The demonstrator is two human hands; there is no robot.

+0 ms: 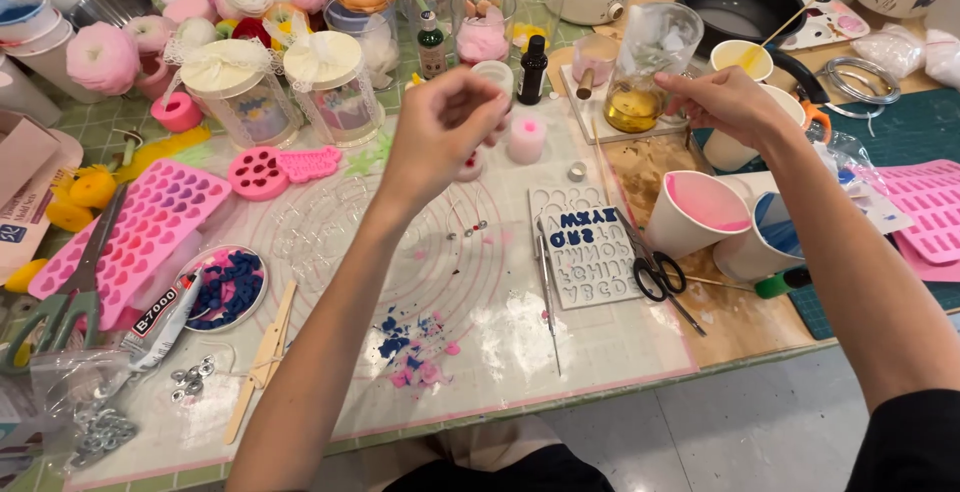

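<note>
Head view: left hand (440, 132) raised, fingers pinched; right hand (735, 102) beside glass jar (650, 67).

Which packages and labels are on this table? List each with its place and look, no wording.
Glue tube: front left beside the scissors, lying flat, white with a black label.
Green bottle: back centre, upright, small, pale label.
Black bottle: beside the measuring cup, upright, dark, white label.
Paper box: left edge, white, printed.
Clear bag: front left corner, holding metal rings.

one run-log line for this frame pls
left hand: raised over mat, fingers pinched, contents unclear | right hand: at glass jar of yellow liquid | scissors beside letter mould
</note>
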